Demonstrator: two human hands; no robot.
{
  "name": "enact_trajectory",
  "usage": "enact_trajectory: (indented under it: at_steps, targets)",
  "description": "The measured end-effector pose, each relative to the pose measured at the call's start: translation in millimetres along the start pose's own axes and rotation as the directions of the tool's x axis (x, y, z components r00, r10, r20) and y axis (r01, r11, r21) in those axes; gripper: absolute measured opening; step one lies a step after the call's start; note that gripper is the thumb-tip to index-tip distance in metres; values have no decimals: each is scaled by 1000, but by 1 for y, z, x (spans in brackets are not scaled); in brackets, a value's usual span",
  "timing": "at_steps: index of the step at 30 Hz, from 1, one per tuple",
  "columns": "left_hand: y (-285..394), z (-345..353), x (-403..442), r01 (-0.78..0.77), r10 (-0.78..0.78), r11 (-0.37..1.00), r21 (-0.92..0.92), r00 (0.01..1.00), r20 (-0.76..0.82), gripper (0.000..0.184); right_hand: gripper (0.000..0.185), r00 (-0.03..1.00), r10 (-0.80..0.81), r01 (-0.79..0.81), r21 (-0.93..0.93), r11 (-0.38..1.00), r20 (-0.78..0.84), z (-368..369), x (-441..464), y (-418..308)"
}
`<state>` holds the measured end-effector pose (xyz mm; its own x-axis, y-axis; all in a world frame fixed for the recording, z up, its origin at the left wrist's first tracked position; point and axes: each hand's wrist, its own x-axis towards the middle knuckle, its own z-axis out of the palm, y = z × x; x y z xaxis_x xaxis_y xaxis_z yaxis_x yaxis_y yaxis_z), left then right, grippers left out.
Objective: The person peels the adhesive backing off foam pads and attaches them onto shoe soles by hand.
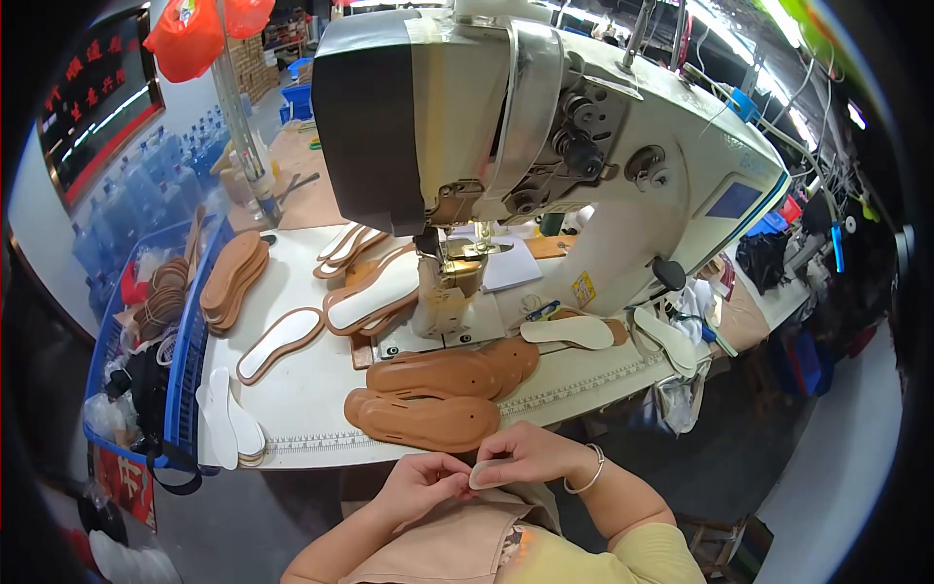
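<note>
While the right hand (525,456) pinches one small pale piece (478,474) above the tan apron (428,547), the left hand (428,483) meets it, thumb and fingers closed; whether it also grips the piece I cannot tell. Two groups of brown insoles (423,419) lie just beyond on the counter (302,409), before one sewing machine (671,122) and near one blue crate (190,375).

Wht tbl (292,407), ruler strip (326,441) nr front edge, sewing mach. (637,219), brn soles (423,419) in piles, wht insoles (217,423)
</note>
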<state>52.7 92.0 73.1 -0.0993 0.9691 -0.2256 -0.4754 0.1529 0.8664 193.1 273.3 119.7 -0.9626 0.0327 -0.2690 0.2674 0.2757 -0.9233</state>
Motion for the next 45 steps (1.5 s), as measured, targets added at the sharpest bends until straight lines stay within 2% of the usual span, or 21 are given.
enact_trajectory:
  at_steps: [6, 12, 15, 17, 18, 19, 22, 24, 27, 29, 30, 31, 32, 34, 35, 37, 38, 39, 42, 43, 45]
  targets:
    - [-6, -4, 0, -10, 11, 1000, -27, 1000, 18, 15, 24, 1000, -10, 10, -15, 1000, 14, 2, 3, -1]
    - [-4, -3, 0, -41, 55, 985, 171, 995, -79, 14, 24, 1000, 2, -2, -12, 1000, -20, 5, 6, 4]
    - [-10, -5, 3, -42, 44, 998, 48, 997, -59, 11, 23, 992, -58, 64, 58, 996, -110, 14, 10, -1]
    - [-11, -5, 4, -10, 7, 998, -59, 999, -39, 11, 20, 909, -371, 336, -193, 922, -189, 12, 13, -3]
    - [-10, -5, 4, 23, -23, 988, -154, 1000, 4, 11, 18, 917, -376, 353, -166, 921, -134, 13, 12, 2]
    - [-7, -6, 4, 83, -83, 991, -110, 997, 3, 12, 18, 919, -375, 354, -164, 921, -121, 12, 11, 3]
    - [-13, -9, 6, 104, -108, 980, -172, 994, -13, 11, 21, 923, -380, 342, -323, 883, -61, 10, 11, 1]
    - [-20, -10, 6, 95, -104, 977, -190, 994, -36, 11, 16, 782, -622, 577, -333, 746, -36, 9, 13, -6]
    - [-42, -13, 8, 87, -94, 988, -128, 994, -54, 12, 14, 748, -664, 660, -133, 740, 16, 7, -3, -20]
    - [-45, -10, 4, 89, -91, 996, -31, 993, -69, 12, 15, 798, -598, 598, -17, 801, -76, 10, -12, -23]
    - [-44, -8, 3, -75, 119, 956, 282, 983, -141, 13, 16, 839, -530, 534, 4, 845, -119, 11, -14, -24]
    - [-37, -3, 1, -197, 334, 795, 574, 932, -142, 15, 20, 795, -583, 568, -133, 812, -169, 13, -8, -19]
    - [-25, 3, -5, -229, 450, 731, 643, 870, -202, 21, 20, 845, -495, 464, -184, 867, -202, 16, -5, -15]
    - [-22, -6, -10, -423, 540, 785, 453, 825, -165, 25, 22, 922, -305, 266, -185, 946, -239, 23, -2, -9]
    - [-18, -7, -13, -448, 537, 798, 403, 832, -140, 26, 22, 923, -303, 264, -183, 947, -238, 27, 0, -11]
    - [-2, 0, -19, -312, 432, 785, 535, 894, -114, 15, 20, 917, -334, 274, -266, 924, -215, 34, 6, -13]
    - [-8, -4, -18, -335, 520, 710, 620, 843, -141, 10, 25, 931, -268, 228, -178, 957, -246, 38, 7, -14]
    - [-10, -5, -20, -334, 522, 709, 622, 841, -144, 10, 25, 932, -271, 232, -179, 956, -242, 43, 10, -13]
    - [-17, -12, -25, -483, 670, 635, 603, 732, -120, 9, 34, 901, -168, 221, 89, 971, -400, 47, 20, -15]
    - [-19, -11, -28, -481, 670, 638, 601, 731, -126, 9, 34, 898, -304, 274, -136, 952, -318, 39, 26, -19]
    - [-20, -11, -35, -556, 623, 778, 291, 740, -253, 7, 27, 837, -528, 379, -544, 748, -143, 29, 33, -10]
